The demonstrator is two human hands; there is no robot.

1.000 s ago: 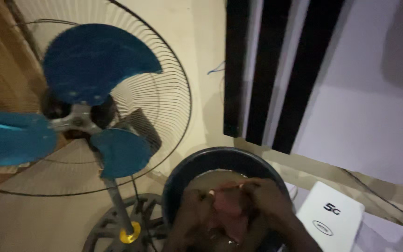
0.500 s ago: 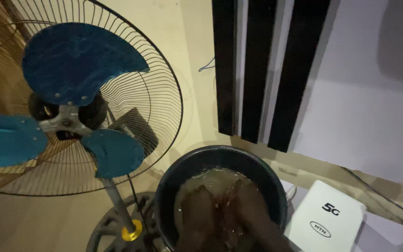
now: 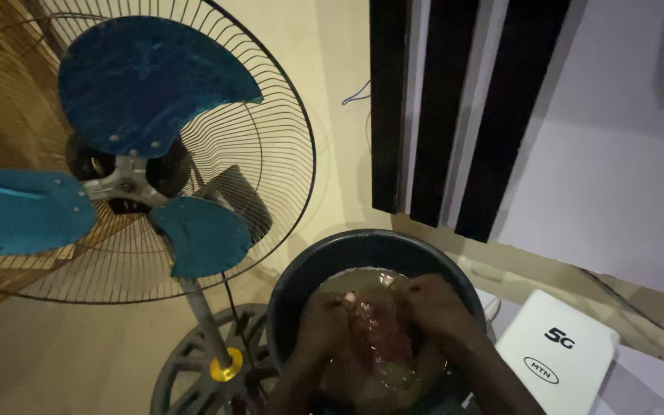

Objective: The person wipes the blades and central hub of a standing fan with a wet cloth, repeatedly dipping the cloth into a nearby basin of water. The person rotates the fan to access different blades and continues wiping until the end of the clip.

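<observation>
Head view, both hands' (image 3: 378, 315) grip bunching perhaps pinkish cloth (image 3: 374, 338), murky bucket (image 3: 309, 269).

1. Left hand (image 3: 324, 317) and right hand (image 3: 433, 306), fists closed, grip a reddish cloth (image 3: 374, 330) in murky water inside the dark bucket (image 3: 293, 280), bottom centre.
2. A blue-bladed stand fan (image 3: 128, 154) fills the upper left.
3. A white box (image 3: 559, 350) lies at the lower right.

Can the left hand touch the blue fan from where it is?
Probably yes: the left hand is in the dark bucket, and the fan stands just beside it with nothing between, blades uncovered.
</observation>
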